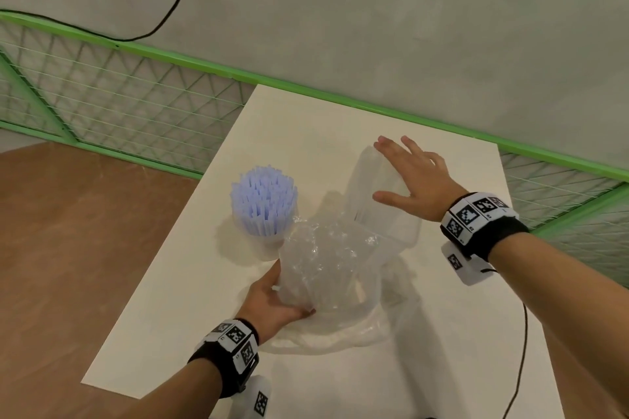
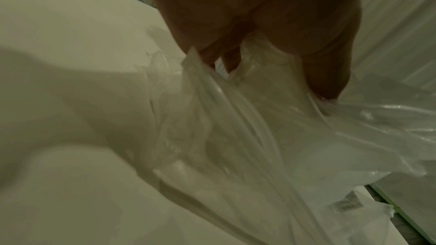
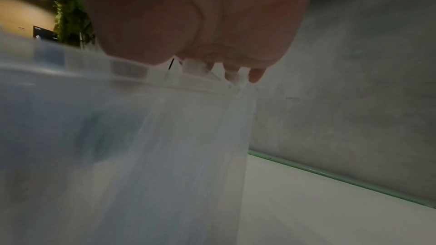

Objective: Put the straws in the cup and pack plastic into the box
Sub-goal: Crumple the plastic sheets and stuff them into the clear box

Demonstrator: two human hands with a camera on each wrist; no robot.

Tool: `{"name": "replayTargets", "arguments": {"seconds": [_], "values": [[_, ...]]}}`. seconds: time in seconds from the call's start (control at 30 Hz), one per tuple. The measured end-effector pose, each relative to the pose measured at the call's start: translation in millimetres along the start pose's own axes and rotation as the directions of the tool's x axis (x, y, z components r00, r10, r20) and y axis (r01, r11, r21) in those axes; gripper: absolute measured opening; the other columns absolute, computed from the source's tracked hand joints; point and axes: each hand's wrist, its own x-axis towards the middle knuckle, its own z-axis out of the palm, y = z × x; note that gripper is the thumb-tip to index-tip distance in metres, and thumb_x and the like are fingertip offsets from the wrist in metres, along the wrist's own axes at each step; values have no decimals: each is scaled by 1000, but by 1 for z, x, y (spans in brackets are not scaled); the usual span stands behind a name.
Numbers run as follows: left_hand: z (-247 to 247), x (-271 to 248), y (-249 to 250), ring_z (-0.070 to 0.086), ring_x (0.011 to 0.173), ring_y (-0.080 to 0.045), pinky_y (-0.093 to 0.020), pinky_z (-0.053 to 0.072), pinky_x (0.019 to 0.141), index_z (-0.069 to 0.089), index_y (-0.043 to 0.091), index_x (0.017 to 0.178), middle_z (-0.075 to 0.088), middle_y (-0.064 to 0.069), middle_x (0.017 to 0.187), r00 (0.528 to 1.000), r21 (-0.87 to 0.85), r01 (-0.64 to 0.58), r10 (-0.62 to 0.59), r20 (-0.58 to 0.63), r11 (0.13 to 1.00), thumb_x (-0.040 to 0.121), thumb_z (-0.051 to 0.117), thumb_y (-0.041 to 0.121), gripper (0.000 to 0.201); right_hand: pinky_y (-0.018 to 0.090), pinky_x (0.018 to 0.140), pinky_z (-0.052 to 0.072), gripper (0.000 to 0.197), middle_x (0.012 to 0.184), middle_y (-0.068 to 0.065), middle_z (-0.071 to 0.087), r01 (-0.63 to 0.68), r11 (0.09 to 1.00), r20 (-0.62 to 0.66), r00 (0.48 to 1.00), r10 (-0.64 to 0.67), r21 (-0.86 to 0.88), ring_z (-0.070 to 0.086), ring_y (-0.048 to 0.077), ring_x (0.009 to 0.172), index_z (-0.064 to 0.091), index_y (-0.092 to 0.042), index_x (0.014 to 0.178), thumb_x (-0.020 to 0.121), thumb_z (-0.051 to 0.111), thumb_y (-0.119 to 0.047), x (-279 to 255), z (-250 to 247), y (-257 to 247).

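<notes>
A bunch of pale blue straws [image 1: 263, 201] stands upright in a clear cup [image 1: 272, 247] on the white table [image 1: 153, 333]. A crumpled clear plastic sheet [image 1: 326, 269] lies in front of a translucent box [image 1: 377, 194], partly over its near edge. My left hand [image 1: 275, 299] grips the near left side of the plastic [image 2: 235, 137], fingers curled into it. My right hand [image 1: 408, 177] lies flat with straight fingers on the box's upper rim [image 3: 165, 79]. How much plastic sits inside the box is unclear.
A green metal fence [image 1: 119, 95] runs along the table's far edge before a grey wall. Brown floor [image 1: 68, 248] lies to the left. A black cable [image 1: 517, 367] hangs at the right front. A labelled plastic piece [image 2: 349, 208] trails on the table.
</notes>
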Motion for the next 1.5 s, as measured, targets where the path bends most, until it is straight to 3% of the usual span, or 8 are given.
{"name": "replayTargets", "arguments": {"seconds": [0.33,0.53,0.77,1.03,1.13,1.27,1.37,1.5], "values": [[0,1,-1,70,100,-14,-28,54,93,56,21,127,75,12,101,1000,-4,-8,8,-6,1000,53,94,2,86,53,89,50,97,158,-16,15,-24,998,-13,1000,23,-50,48,31,123,4,-52,147,72,60,-78,29,8,-7],[0,1,0,70,101,-18,-30,55,93,59,22,123,76,9,102,1000,5,-10,10,-9,1000,41,95,23,90,56,99,43,69,154,-19,32,-125,990,-68,989,129,66,48,21,130,17,-59,142,80,35,-84,37,12,-9],[1,1,1,71,96,-11,-16,53,81,60,24,118,76,11,99,1000,9,-14,14,-18,1000,52,93,-1,78,45,95,48,36,127,-13,61,-169,950,-190,956,222,262,58,20,116,51,-50,125,93,39,-63,42,14,-7],[0,0,4,71,98,-12,-17,54,82,61,27,114,75,13,99,1000,29,-6,7,-17,1000,53,93,-1,74,47,114,24,43,151,-16,41,-111,946,-170,971,168,303,33,13,143,42,-44,141,100,30,-50,31,8,-5],[-1,-2,6,71,96,-10,-16,54,81,58,29,116,76,13,96,1000,60,4,-3,-9,998,53,94,2,77,42,107,23,40,147,-11,46,-42,936,-398,898,188,348,35,12,140,50,-33,136,100,33,-38,6,-1,-10],[2,-5,17,68,80,8,-5,49,68,57,24,112,73,11,89,1000,83,-6,5,19,997,54,90,-7,74,30,93,44,36,114,-1,63,12,869,-566,764,311,494,57,16,108,60,-18,113,86,42,-3,-61,8,-18],[-1,-5,17,69,82,4,-7,50,68,53,11,126,70,1,106,997,61,1,-5,75,998,50,91,-8,87,26,80,51,43,98,-5,66,-59,726,-439,762,476,685,62,9,92,58,-23,103,72,41,1,-118,36,-37],[-4,-5,15,68,100,-14,-23,56,82,48,19,125,65,-7,115,991,-58,10,-2,134,998,16,100,31,121,35,94,52,59,126,-19,58,-160,594,-148,888,436,788,55,7,120,52,-34,125,70,63,-16,-163,74,-81]]}}
